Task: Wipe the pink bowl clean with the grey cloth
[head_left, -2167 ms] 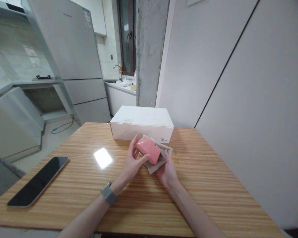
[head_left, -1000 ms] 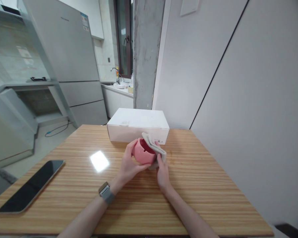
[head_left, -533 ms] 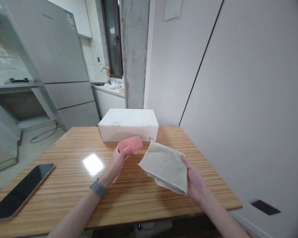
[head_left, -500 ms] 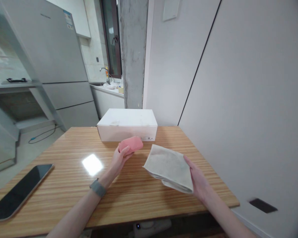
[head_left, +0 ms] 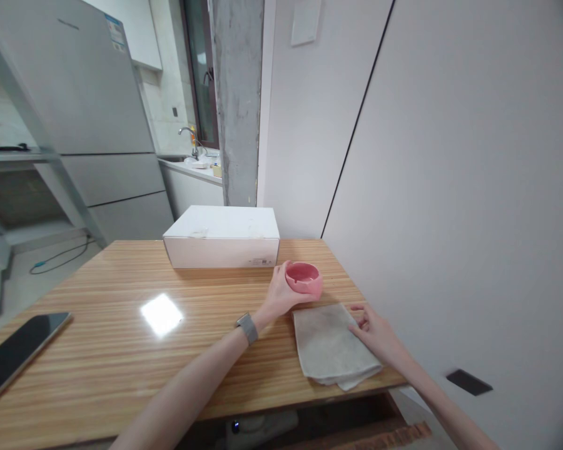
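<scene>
A small pink bowl (head_left: 304, 279) stands upright on the wooden table (head_left: 122, 350), just right of the white box. My left hand (head_left: 280, 294), with a grey watch on the wrist, is wrapped round the bowl's near side. A folded beige cloth (head_left: 329, 345) lies flat on the table near its front right corner. Resting on the cloth's right edge is my right hand (head_left: 374, 328), its fingers bent and touching the fabric.
A closed white box (head_left: 223, 238) sits at the far side of the table. A dark phone (head_left: 14, 353) lies at the left edge. A white wall runs close along the right. A fridge (head_left: 94, 119) and a sink counter stand behind.
The cloth, held in the air by my right hand before, now lies flat on the table. My left hand has carried the pink bowl to the right and set it upright.
</scene>
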Demonstrator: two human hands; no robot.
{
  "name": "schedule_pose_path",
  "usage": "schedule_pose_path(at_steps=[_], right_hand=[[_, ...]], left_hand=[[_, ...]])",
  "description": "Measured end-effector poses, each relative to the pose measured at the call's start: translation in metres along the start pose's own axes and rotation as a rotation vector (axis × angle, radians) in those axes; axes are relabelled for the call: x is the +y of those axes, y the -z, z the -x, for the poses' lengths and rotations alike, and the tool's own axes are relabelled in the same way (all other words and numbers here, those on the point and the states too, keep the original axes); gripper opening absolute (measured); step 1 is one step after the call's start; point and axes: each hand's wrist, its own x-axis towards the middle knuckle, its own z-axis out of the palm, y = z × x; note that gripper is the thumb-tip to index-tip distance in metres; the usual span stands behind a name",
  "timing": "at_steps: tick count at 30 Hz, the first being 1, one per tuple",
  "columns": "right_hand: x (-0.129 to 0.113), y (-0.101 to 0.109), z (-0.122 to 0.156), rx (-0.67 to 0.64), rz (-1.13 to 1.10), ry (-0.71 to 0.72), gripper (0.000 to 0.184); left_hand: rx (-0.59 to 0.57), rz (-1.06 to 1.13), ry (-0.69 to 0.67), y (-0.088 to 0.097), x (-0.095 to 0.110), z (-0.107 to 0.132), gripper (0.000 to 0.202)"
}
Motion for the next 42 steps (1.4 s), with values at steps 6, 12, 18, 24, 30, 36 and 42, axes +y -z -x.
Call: schedule_pose_path(at_steps=[6, 12, 18, 24, 30, 36, 42], right_hand=[[0.018, 0.007, 0.004, 0.042, 0.074, 0.042, 0.034], [0.021, 0.012, 0.002, 0.074, 0.131, 0.038, 0.031], [0.02, 0.012, -0.001, 0.073, 0.202, 0.025, 0.031], [0.011, 0.013, 0.007, 0.165, 0.274, 0.036, 0.032], [-0.05, -0.021, 0.032, 0.44, 0.281, 0.299, 0.027], [-0.145, -0.123, 0.065, 0.14, 0.018, 0.463, 0.024], [-0.178, -0.182, 0.081, 0.152, 0.241, 0.53, 0.032]], left_hand=[[-0.109, -0.13, -0.186, -0.028, -0.015, -0.014, 0.091], [-0.146, -0.125, -0.206, -0.04, -0.022, -0.022, 0.095], [-0.1, -0.239, -0.16, -0.056, -0.022, -0.016, 0.104], [-0.171, -0.28, -0.112, -0.039, -0.005, -0.009, 0.103], [-0.28, -0.404, -0.157, 0.045, 0.034, 0.033, 0.048], [-0.262, -0.883, -0.074, 0.118, 0.037, 0.108, 0.032], [-0.047, -1.251, 0.053, 0.138, 0.021, 0.155, 0.026]])
